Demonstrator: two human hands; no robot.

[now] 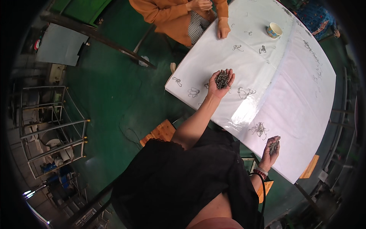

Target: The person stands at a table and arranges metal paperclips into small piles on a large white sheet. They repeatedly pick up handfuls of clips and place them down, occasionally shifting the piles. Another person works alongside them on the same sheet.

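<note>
The left hand (219,91) is turned palm up, its fingers curled in a loose cup around a heap of small grey metal pieces (222,79). The right hand (268,157) is cupped too, its fingers bent around a smaller handful of metal pieces (273,147); a bracelet (260,172) circles the wrist below those fingers.

The left fingers are over the white-covered counter (305,122), and the right fingers are at its near edge; whether either hand touches the cover I cannot tell. Just right of the left fingers lies a loose cluster of bent wire (246,92), and to their left sits a looped bunch (193,92). Another tangled pile (259,130) rests just beyond the right fingers, a little to their left. Two small wire groups, one (237,47) and another (262,49), lie farther out past the left fingers.

Beyond those stands a paper cup (274,30), well apart from both hands. Ahead of the left fingers, a person in an orange top (169,19) has one hand (223,29) at the counter's edge. A wooden stool (158,132) stands below and left of the left fingers.
</note>
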